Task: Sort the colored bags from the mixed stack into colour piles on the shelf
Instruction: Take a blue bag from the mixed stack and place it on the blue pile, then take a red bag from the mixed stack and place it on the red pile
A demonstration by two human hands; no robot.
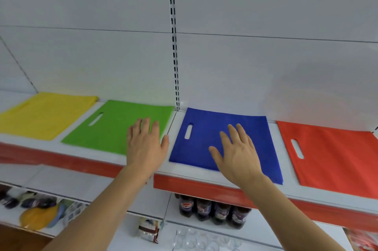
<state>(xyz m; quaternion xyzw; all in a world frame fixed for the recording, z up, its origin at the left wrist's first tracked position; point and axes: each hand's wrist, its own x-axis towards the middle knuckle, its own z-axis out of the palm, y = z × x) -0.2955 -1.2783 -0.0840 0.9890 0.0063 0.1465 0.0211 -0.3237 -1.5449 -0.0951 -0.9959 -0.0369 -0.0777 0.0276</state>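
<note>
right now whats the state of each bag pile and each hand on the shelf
yellow pile: flat, far left
green pile: flat, handle slot showing
blue pile: flat, handle slot showing
red pile: flat, far right
left hand: fingers straight, over the green pile
right hand: fingers spread, over the blue pile

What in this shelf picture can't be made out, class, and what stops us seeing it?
Head view:
- Red bag: right side cut off by the frame edge.
- Yellow bag: left corner cut off; handle hole blurred.
- Green bag: near corner hidden by the left hand.
- Blue bag: partly hidden by the right hand.
- Bottles below: labels too blurred to read.
- Pile depth: cannot tell.
</note>
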